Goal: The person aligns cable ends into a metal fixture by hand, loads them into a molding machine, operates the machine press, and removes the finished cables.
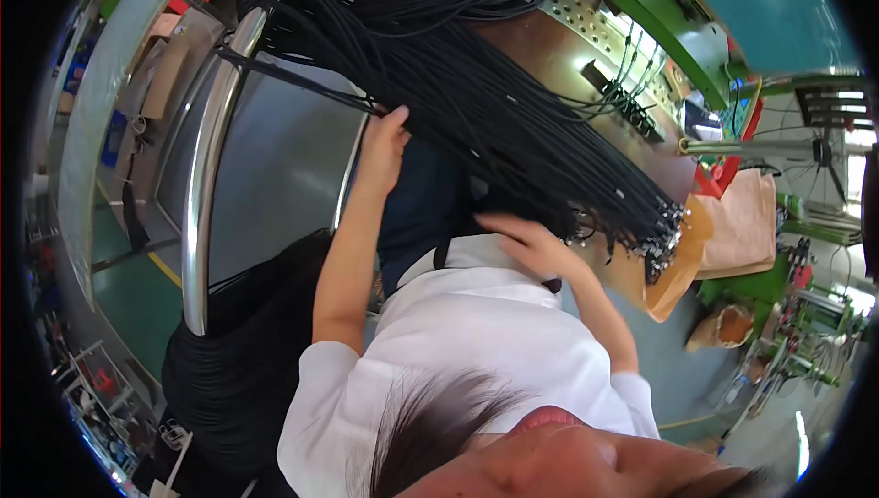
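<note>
A thick bundle of black cables [494, 113] lies across in front of me, from the upper left to the lower right. My left hand [389, 143] is at the bundle's near left edge, fingers curled in on a few black cables that run left to a metal rail. The bundle partly hides its fingertips. Close to my waist, my right hand [531, 243] has its fingers stretched out and apart, with nothing visible in them. Just to its right are the cables' silvery ends [661, 243], gathered over brown paper [682, 265].
A curved shiny metal rail [212, 168] rises on my left, with more black cables [243, 361] hanging from its lower end. Beyond the bundle stands a green machine [673, 31] beside a perforated metal plate [586, 27]. A brown paper sack [728, 326] stands at right.
</note>
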A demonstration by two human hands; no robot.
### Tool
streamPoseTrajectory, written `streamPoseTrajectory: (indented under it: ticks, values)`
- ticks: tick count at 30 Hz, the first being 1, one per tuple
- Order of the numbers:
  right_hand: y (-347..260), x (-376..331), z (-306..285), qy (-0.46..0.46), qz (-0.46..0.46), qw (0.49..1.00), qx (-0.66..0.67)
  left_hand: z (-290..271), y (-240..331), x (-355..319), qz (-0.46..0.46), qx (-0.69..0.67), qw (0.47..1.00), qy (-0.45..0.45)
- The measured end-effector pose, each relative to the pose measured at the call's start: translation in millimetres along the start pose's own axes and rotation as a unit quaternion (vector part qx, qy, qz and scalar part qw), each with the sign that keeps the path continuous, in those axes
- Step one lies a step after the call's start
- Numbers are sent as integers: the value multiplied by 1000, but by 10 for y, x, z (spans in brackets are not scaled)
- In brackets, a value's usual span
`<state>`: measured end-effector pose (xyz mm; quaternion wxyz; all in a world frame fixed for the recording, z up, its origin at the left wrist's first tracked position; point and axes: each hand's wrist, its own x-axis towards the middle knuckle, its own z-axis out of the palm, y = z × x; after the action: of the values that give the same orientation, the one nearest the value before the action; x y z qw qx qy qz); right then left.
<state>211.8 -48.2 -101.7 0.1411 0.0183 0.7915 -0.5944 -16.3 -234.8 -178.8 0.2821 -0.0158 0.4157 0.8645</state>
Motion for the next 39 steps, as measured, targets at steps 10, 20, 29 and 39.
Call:
streamPoseTrajectory:
  ticks: [10,20,29,39]
  values:
    - [564,1201,431,425,-150,784,-427,897,446,-439,-61,276,959,-26]
    - [-4,-49,313,515,135,804,-265,934,1151,388,6,647,756,100]
    - [-536,-298,-669,378,521,738,-203,1135,1238,1083,-51,563,825,18]
    - [-763,-705,-1426,394,435,794,-157,1103,1319,1390,-53,593,795,-112]
